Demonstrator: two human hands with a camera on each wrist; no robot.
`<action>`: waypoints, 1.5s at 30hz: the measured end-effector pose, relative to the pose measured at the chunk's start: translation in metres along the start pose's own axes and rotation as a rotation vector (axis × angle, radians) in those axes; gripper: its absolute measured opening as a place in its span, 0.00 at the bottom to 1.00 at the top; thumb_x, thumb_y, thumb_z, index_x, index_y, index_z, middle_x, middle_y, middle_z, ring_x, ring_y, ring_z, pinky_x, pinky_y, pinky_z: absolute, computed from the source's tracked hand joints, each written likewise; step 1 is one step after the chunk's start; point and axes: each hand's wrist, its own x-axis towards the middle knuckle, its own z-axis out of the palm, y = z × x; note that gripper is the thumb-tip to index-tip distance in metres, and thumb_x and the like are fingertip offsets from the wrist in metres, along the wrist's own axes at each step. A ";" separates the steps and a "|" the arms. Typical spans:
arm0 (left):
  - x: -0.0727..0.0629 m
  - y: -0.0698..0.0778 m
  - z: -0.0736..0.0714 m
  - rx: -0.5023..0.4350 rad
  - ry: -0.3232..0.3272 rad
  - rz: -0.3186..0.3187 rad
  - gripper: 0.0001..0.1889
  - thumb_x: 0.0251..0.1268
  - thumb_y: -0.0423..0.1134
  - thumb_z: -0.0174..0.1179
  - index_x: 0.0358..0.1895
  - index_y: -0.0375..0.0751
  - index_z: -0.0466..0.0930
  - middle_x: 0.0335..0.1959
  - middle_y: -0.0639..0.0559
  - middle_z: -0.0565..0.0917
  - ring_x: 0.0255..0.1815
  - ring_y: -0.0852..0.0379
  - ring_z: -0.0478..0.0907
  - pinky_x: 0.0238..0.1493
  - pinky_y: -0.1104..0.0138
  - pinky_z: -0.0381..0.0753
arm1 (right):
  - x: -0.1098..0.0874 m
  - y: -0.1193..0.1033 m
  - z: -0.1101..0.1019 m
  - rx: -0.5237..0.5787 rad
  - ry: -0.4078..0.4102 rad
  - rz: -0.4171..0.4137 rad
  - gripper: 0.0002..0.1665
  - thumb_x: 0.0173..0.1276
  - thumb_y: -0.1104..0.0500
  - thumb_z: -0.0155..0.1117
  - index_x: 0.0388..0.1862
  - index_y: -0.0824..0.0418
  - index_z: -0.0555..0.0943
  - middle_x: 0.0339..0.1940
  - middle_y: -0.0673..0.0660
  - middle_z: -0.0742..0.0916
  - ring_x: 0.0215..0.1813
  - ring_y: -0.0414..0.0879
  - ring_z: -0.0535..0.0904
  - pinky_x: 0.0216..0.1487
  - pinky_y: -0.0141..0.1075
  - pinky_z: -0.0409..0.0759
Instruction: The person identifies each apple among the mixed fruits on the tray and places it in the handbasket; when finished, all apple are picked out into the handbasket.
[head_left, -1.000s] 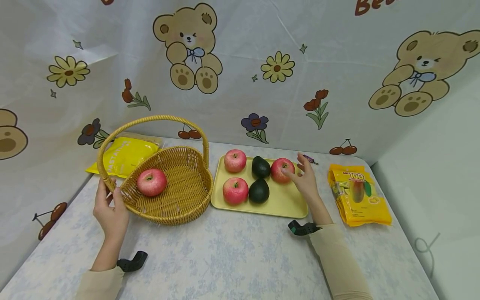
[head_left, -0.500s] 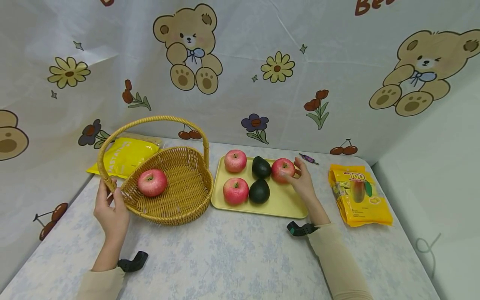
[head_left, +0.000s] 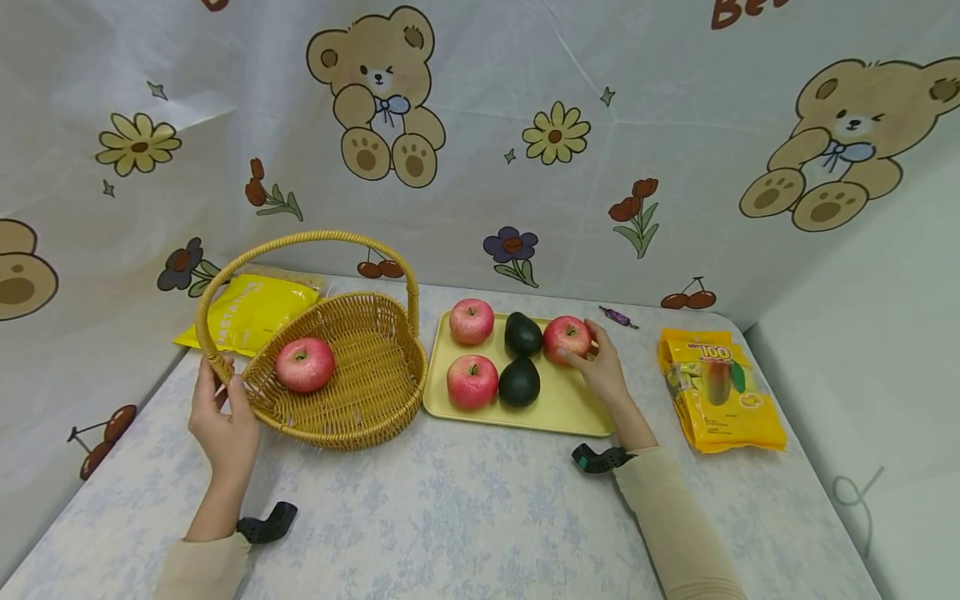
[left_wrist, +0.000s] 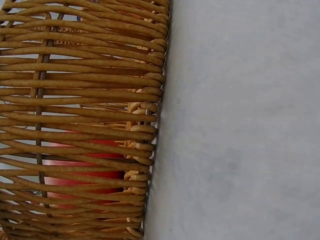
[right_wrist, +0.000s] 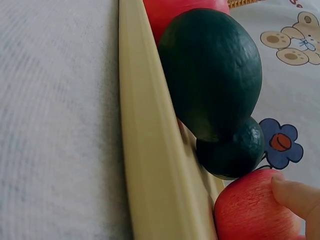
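My left hand (head_left: 227, 425) grips the wicker basket (head_left: 375, 433) at its left end, where the tall handle meets the rim. One red apple (head_left: 304, 365) lies inside the basket, and it shows red through the weave (left_wrist: 90, 100) in the left wrist view. On the yellow tray (head_left: 577, 408), my right hand (head_left: 606, 371) holds the rightmost apple (head_left: 566, 337) between thumb and fingers. In the right wrist view the thumb (right_wrist: 295, 195) presses on that apple (right_wrist: 255, 210). Two dark avocados (head_left: 519, 383) and two more apples (head_left: 471, 383) lie left of it on the tray.
A yellow packet (head_left: 262, 312) lies behind the basket at the left. Right of the tray is an orange-yellow candy bag (head_left: 723, 392). A small purple wrapped sweet (head_left: 618, 317) lies behind the tray, before the bear-print cloth (head_left: 465, 167).
My right hand has moved slightly left and closed its thumb and fingers round the rightmost apple. The purple sweet has come into full view. The left hand and basket have stayed put.
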 end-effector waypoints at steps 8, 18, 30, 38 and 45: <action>0.000 -0.002 0.000 0.002 0.004 -0.013 0.23 0.72 0.30 0.50 0.68 0.48 0.72 0.55 0.41 0.81 0.54 0.75 0.70 0.52 0.81 0.71 | 0.001 0.002 0.003 -0.002 0.028 0.010 0.47 0.64 0.62 0.69 0.77 0.63 0.55 0.72 0.68 0.66 0.66 0.63 0.68 0.67 0.51 0.69; 0.000 -0.002 -0.003 0.003 0.001 0.007 0.23 0.73 0.31 0.50 0.68 0.46 0.72 0.55 0.40 0.81 0.55 0.75 0.70 0.52 0.82 0.70 | 0.001 0.005 0.005 0.011 0.089 0.009 0.46 0.63 0.64 0.69 0.76 0.62 0.58 0.70 0.66 0.70 0.65 0.59 0.71 0.63 0.44 0.74; 0.000 0.000 -0.004 0.005 -0.005 0.006 0.24 0.72 0.30 0.50 0.70 0.49 0.70 0.57 0.40 0.81 0.56 0.75 0.70 0.53 0.82 0.70 | -0.001 -0.014 -0.005 -0.011 0.156 -0.040 0.45 0.61 0.61 0.71 0.75 0.58 0.62 0.69 0.62 0.73 0.63 0.57 0.72 0.60 0.42 0.73; 0.001 -0.001 -0.003 -0.006 0.002 0.012 0.23 0.72 0.30 0.50 0.68 0.44 0.72 0.56 0.39 0.81 0.55 0.74 0.70 0.52 0.83 0.70 | -0.016 -0.045 -0.006 -0.012 0.174 -0.097 0.46 0.58 0.54 0.75 0.73 0.57 0.64 0.68 0.58 0.74 0.62 0.53 0.72 0.52 0.29 0.74; 0.000 0.001 -0.001 -0.008 -0.005 0.006 0.25 0.73 0.30 0.50 0.70 0.50 0.69 0.57 0.39 0.80 0.55 0.75 0.70 0.53 0.82 0.71 | -0.037 -0.086 0.007 0.138 0.063 -0.186 0.43 0.59 0.63 0.73 0.72 0.63 0.64 0.68 0.61 0.73 0.61 0.51 0.71 0.45 0.20 0.74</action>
